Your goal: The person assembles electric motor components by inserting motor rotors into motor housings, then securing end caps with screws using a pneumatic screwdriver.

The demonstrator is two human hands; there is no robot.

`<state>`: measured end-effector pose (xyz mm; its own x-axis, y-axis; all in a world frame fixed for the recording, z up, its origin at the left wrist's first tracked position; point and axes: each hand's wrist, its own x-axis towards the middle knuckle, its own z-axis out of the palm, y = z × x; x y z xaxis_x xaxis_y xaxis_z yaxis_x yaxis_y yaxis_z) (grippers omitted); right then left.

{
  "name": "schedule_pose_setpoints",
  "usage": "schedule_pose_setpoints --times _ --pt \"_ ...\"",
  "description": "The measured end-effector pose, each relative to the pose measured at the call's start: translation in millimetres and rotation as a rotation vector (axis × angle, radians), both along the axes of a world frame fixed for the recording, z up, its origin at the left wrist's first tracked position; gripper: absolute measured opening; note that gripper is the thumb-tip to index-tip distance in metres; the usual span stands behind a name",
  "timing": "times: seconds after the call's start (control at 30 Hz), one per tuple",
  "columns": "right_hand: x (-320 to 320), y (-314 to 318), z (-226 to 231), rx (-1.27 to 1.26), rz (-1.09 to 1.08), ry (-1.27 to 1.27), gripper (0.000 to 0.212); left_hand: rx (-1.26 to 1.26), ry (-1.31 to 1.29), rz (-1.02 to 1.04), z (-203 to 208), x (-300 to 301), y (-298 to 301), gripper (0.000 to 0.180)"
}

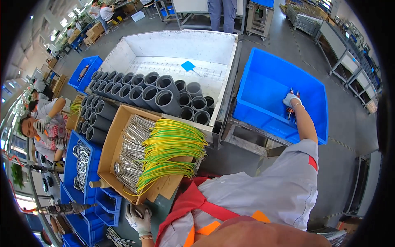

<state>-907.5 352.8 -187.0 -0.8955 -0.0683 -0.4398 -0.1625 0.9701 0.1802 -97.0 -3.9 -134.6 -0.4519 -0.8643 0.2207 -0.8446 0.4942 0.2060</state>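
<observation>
My right hand (291, 99), in a white glove, reaches down inside a large blue bin (263, 88). Its fingers are closed around a slim red-and-silver part (298, 94); more such parts (290, 115) lie against the hand on the bin floor. Low in the picture, my left hand (139, 222), also gloved, rests at the dark green bench top (160, 210). The fingers curl about a grey-brown round piece (142, 210), partly hidden by the glove. Just beyond it stands a cardboard box (108, 158) with silver metal rods (133, 142) and yellow-green wires (173, 142).
Grey tubes (135, 94) stand in rows in a white-walled cart (181, 45). At left are a blue bin of metal rings (82, 160), a hanging power screwdriver (61, 208) and loose rods (117, 236). Co-workers (51, 127) sit beyond; another person (222, 14) stands behind the cart.
</observation>
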Motion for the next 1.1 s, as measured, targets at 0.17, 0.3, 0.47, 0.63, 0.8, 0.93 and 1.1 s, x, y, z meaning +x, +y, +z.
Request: schedule_pose_setpoints --times 0.17,0.3,0.47,0.63,0.8,0.93,1.1 --pt "7.0 -18.4 28.5 -0.224 -0.079 0.279 0.046 -0.037 0.016 0.033 -1.2 -1.7 4.5 0.072" --pt "-24.9 8.7 -32.0 -0.290 -0.234 0.185 0.076 -0.012 0.034 0.008 0.2 -13.1 0.6 0.072" --pt "-34.0 -18.2 -44.6 -0.502 -0.183 0.101 0.091 -0.052 0.065 0.035 2.5 -13.6 8.1 0.069" --pt "-3.2 -21.0 -24.9 -0.335 -0.006 0.095 0.075 -0.092 0.062 0.068 15.4 -14.1 9.6 0.067" --pt "-32.0 5.2 1.1 -1.031 -0.149 -0.125 0.050 -0.081 0.090 0.055 13.2 -5.4 2.8 0.066" --pt "16.3 -70.5 71.0 -1.726 -0.236 -0.446 0.039 -0.066 0.096 0.113 8.5 -0.3 17.2 0.068" --pt "141.4 -162.3 125.0 -2.039 -0.061 -0.519 0.049 -0.033 0.134 0.096 7.4 -0.8 12.3 0.069"
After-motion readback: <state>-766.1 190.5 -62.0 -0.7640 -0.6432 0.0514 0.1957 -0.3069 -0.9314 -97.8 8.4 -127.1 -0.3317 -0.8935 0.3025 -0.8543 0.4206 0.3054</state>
